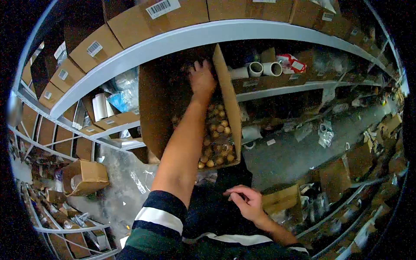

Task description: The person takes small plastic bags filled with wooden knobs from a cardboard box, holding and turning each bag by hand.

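Note:
My left hand [202,81] reaches deep into a tall cardboard box [228,82], its fingers apart against the dark far interior. Nothing shows in its grasp, though shadow hides what the fingertips touch. At the near end of the box lie several round, tan, ball-like pieces [220,129], some seemingly under clear plastic; their exact kind is unclear. My left forearm crosses over part of them. My right hand [248,203] hangs near my body, below the box, its fingers loosely curled with no object visible in them.
A pale shelf beam [242,27] curves above the box, with labelled cartons [158,21] on it. White tubes [272,69] and a red-and-white package [291,63] sit on the right shelf. An open carton [89,177] stands on the floor at left; plastic scraps lie about.

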Tool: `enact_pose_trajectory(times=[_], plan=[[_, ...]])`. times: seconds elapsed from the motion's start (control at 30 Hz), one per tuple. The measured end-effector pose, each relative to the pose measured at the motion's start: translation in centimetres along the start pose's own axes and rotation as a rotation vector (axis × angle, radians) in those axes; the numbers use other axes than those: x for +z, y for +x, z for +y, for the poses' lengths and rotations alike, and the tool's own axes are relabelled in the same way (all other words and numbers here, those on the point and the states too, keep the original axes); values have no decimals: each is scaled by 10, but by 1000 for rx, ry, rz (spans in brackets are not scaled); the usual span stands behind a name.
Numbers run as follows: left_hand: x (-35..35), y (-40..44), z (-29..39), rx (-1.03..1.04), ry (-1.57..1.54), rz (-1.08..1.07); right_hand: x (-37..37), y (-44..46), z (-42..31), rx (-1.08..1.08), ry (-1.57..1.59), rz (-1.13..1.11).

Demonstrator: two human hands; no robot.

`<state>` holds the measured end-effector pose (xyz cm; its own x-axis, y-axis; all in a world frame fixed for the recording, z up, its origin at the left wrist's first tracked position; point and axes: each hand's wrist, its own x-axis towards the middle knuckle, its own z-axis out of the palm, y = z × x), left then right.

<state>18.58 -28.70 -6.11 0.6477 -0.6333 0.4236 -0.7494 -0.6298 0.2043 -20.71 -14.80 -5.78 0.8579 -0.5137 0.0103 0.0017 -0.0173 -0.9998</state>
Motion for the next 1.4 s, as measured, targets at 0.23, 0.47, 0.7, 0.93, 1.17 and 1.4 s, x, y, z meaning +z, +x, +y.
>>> enact_pose_trajectory(times=[0.23,0.47,0.7,0.93,1.17,1.4], plan=[[-26,-6,2,-64,-5,16,-3,4,3,-26,86,52],[-132,-88,34,-153,-943,366,-4,23,-2,-33,163,9],[-184,-248,22,-122,-1610,-173,8,56,-29,-79,712,-62],[-193,-305,6,-347,-1736,-147,34,55,-10,-11,285,-46],[-181,-337,-16,-540,-1503,-291,53,52,-9,6,305,-144],[-177,-345,-26,-487,-1586,-399,53,51,11,178,325,-238]])
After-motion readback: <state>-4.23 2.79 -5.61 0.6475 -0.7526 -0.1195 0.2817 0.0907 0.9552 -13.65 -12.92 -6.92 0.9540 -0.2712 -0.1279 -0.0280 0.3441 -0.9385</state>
